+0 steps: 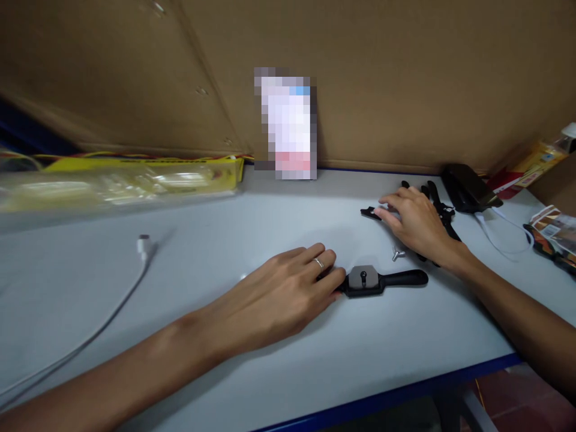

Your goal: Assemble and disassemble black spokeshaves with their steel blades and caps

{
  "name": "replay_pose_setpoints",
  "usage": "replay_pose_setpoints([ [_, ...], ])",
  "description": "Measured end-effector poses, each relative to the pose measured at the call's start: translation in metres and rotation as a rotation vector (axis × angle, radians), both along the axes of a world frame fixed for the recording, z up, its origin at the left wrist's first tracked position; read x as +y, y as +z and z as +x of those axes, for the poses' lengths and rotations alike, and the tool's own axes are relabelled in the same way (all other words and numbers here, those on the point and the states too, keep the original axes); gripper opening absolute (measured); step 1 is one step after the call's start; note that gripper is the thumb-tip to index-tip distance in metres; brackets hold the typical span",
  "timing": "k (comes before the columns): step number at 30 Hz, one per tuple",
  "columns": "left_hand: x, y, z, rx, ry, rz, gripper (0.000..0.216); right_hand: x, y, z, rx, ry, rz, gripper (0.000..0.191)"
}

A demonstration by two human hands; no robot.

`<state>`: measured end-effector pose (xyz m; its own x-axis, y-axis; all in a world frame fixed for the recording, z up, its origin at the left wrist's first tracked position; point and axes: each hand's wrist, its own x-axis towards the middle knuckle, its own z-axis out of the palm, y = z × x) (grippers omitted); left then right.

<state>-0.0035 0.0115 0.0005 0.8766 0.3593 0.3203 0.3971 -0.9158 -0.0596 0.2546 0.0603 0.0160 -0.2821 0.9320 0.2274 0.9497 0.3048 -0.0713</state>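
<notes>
On the table lies a black spokeshave with a grey metal blade on its body and a dark screw at the blade's middle. My left hand, with a ring on one finger, is closed around its left handle, which is mostly hidden. Farther back, my right hand is held low with thumb and fingers apart. Its thumb tip meets or overlaps a small flat black plate; whether it touches cannot be made out. Between the hands lies a small silver thumbscrew.
Several black tools lie behind my right hand, beside a dark case. A white cable runs across the left. Plastic-wrapped yellow packaging lies along the back. A blurred-out screen leans on the cardboard wall.
</notes>
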Motion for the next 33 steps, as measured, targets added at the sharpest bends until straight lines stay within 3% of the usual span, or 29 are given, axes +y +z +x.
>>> replay_pose_setpoints([
  [6, -0.001, 0.001, 0.0, 0.005, -0.003, 0.011, 0.017, 0.002, 0.001, -0.004, 0.147, 0.069, -0.081, 0.01],
  [9, -0.001, 0.001, -0.001, 0.012, 0.003, 0.01, 0.016, -0.015, 0.016, -0.003, 0.276, 0.165, -0.147, 0.019],
  [14, 0.0, 0.001, 0.0, 0.028, 0.006, 0.016, 0.013, -0.048, 0.034, -0.011, 0.426, 0.299, -0.378, 0.013],
  [21, -0.001, 0.002, 0.0, 0.012, -0.003, 0.026, 0.019, -0.054, 0.034, -0.021, 0.405, 0.334, -0.403, 0.014],
  [26, 0.0, 0.0, -0.001, -0.009, -0.001, 0.007, 0.02, -0.038, 0.049, 0.008, 0.195, 0.223, -0.155, 0.013],
  [29, 0.0, -0.001, -0.001, -0.033, -0.007, -0.016, 0.02, -0.033, 0.05, 0.027, -0.011, 0.229, -0.246, 0.01],
  [33, 0.0, -0.002, -0.002, -0.031, -0.006, -0.015, 0.018, -0.037, 0.043, 0.031, -0.06, 0.274, -0.325, 0.01],
])
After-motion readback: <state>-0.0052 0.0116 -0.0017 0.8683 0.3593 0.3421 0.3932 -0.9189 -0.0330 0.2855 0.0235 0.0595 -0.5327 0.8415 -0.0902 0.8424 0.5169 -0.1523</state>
